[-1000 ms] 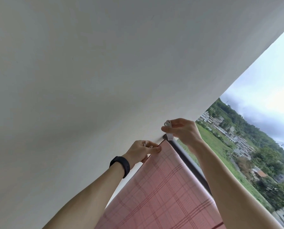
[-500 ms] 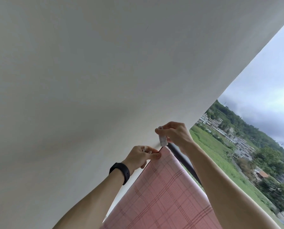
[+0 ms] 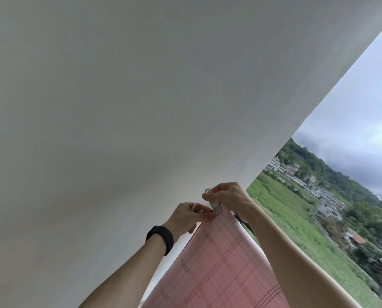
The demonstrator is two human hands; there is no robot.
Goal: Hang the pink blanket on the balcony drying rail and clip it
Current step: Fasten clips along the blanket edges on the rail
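Note:
The pink plaid blanket [image 3: 216, 263] hangs over the dark drying rail [image 3: 241, 220], which shows only as a short stretch behind my right wrist. My left hand [image 3: 189, 215], with a black band on the wrist, pinches the blanket's top corner and also holds a small white clip against its fingers. My right hand [image 3: 229, 197] grips a white clothes clip [image 3: 214, 204] whose jaws sit on the blanket's top edge, right beside my left fingertips.
The white balcony ceiling [image 3: 141, 107] fills most of the view close above my hands. To the right lies open air with sky, green fields and distant buildings [image 3: 314, 187].
My right hand has brought the clip left and down from above the rail end onto the blanket's top edge. My left hand has kept its pinch on the corner.

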